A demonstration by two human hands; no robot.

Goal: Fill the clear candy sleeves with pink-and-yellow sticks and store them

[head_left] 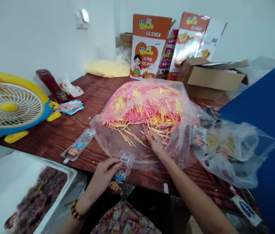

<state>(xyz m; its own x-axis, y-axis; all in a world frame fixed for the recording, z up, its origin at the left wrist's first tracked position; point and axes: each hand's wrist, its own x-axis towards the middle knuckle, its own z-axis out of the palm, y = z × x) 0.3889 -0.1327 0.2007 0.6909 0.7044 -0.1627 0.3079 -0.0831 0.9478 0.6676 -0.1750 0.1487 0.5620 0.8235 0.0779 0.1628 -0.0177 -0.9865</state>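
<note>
A large clear plastic bag (108,143) lies open on the table, with a heap of thin pink and yellow sticks (147,112) spilling toward its mouth. At the near edge of the spilled sticks, my right hand (154,141) has its fingers pinched together on sticks; how many is hidden. My left hand (107,174) grips the edge of a small clear printed packet (125,158) between thumb and fingers. That packet shows a barcode and a cartoon face and hangs over the table's front edge. Farther left, a similar packet (77,145) lies flat.
A yellow and blue fan (13,107) stands at left, above a white foam box (71,174) holding dark material. Printed cartons (149,45) and an open cardboard box (213,78) line the back. A clear bag of packets (237,162) lies at right beside a blue panel (264,130).
</note>
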